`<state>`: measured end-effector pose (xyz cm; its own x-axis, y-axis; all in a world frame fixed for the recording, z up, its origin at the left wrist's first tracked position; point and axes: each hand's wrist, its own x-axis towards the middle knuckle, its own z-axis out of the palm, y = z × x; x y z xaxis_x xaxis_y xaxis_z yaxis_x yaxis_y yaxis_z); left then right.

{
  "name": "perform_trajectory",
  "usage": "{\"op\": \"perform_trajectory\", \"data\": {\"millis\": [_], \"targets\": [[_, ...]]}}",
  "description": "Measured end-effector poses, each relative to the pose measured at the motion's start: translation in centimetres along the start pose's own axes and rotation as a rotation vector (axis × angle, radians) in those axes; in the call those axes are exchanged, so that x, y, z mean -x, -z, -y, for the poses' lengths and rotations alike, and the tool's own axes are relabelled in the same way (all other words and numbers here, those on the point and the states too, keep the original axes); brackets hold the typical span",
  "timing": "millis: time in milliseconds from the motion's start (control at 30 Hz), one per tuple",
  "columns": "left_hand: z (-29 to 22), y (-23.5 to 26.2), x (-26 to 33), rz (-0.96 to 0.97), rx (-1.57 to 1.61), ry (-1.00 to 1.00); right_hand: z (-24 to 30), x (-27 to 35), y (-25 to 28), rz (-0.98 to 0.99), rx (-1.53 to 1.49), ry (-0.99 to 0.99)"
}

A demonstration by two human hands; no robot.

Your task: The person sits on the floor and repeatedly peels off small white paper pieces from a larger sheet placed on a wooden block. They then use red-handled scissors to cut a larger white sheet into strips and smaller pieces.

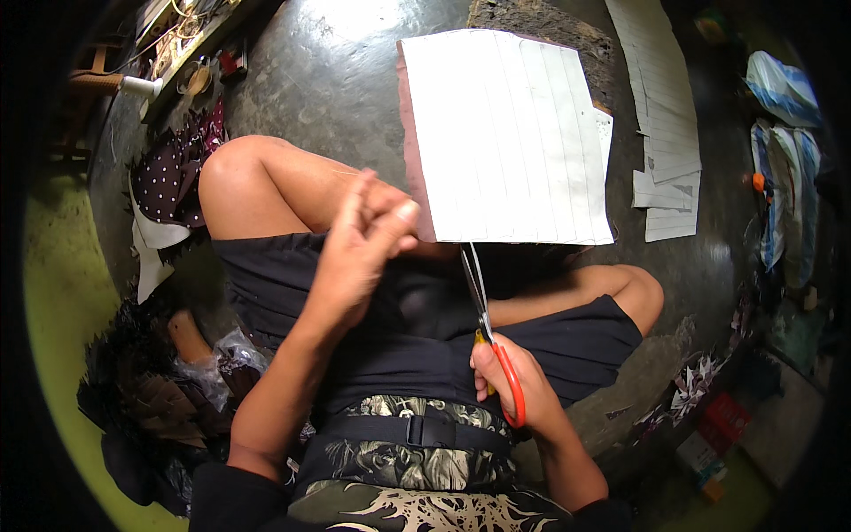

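My right hand [519, 381] is closed round the orange-red handle of a pair of scissors [481, 297]. Their long metal blades point away from me, and the tips reach the near edge of a large white lined sheet [505, 142]. Under that sheet lies reddish-brown material [415, 160], showing as a strip along its left side. My left hand [368, 226] is raised over my knee, just left of the sheet's near corner. Its thumb and index finger are stretched out and apart, slightly blurred, and a thin pale thread-like line shows beside the fingertip.
A worn dark board [550, 27] lies beyond the sheet. More lined white pieces [669, 133] are on the floor to the right. Dark polka-dot cloth [177, 173] lies by my left knee, scraps [160, 408] pile up at lower left, and striped plastic bags [784, 89] are far right.
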<state>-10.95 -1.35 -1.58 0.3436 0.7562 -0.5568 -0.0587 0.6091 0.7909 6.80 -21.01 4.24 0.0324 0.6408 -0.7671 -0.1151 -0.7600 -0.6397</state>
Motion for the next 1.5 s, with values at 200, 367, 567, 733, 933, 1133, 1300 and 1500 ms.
{"op": "perform_trajectory", "data": {"millis": [200, 367, 567, 733, 933, 1133, 1300, 1500], "targets": [[1.0, -2.3, -0.2, 0.197, 0.218, 0.183, 0.6, -1.0, -1.4, -0.074, -0.011, 0.018], [1.3, -2.4, 0.5, 0.184, 0.236, 0.088, 0.6, -1.1, -1.6, -0.088, 0.087, 0.041], [1.7, -1.8, 1.3, 0.2, 0.248, 0.154, 0.2, -1.0, -2.4, -0.145, 0.097, 0.041], [1.9, -1.4, 1.6, 0.212, 0.252, 0.193, 0.0, -1.0, -2.6, -0.141, 0.085, 0.03], [1.8, -1.6, 1.7, 0.212, 0.257, 0.167, 0.0, -1.0, -3.0, -0.148, 0.06, 0.038], [1.8, -1.5, 1.9, 0.225, 0.258, 0.187, -0.2, -1.0, -2.9, -0.142, 0.048, 0.045], [1.8, -1.3, 1.9, 0.227, 0.256, 0.191, -0.4, -1.1, -2.9, -0.148, 0.072, 0.028], [1.8, -1.2, 2.1, 0.233, 0.238, 0.202, -0.6, -1.0, -2.8, -0.172, 0.126, 0.051]]}}
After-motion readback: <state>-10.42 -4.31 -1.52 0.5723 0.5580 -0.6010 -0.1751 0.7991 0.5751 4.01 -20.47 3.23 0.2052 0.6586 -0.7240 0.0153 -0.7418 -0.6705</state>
